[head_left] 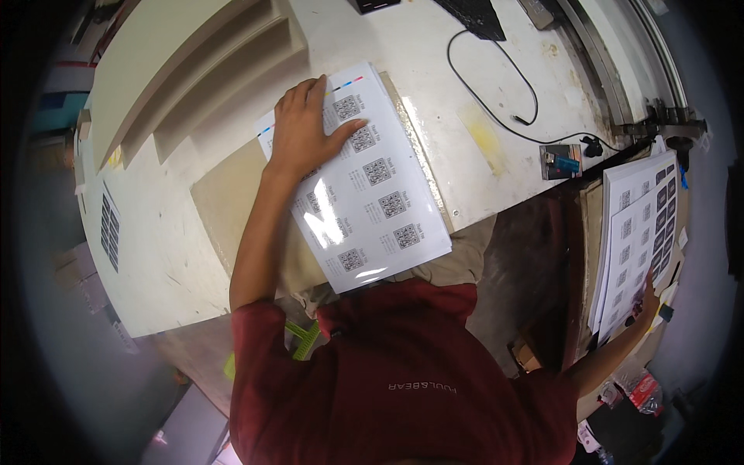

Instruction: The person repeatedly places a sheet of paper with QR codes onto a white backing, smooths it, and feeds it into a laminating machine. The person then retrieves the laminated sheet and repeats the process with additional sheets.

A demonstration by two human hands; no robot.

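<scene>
My left hand (pixel 304 130) lies spread, palm down, on the upper part of a glossy stack of white printed sheets (pixel 391 226). The sheets carry rows of square black codes and a thin strip of colour patches. They rest on a beige board (pixel 232 203) near the table's front edge. Far to the right, my right hand (pixel 645 301) is at the near edge of a second pile of printed sheets (pixel 620 203). One finger stretches along the top sheet there, and the hand seems to grip that sheet's edge. The rest of its fingers are partly hidden.
A stepped cream-coloured shelf piece (pixel 225 74) stands at the back left of the white table (pixel 155 256). Behind the sheets, a black cable (pixel 496 54) loops towards a small box with a blue picture (pixel 561 161). A metal rail (pixel 612 62) runs along the far right.
</scene>
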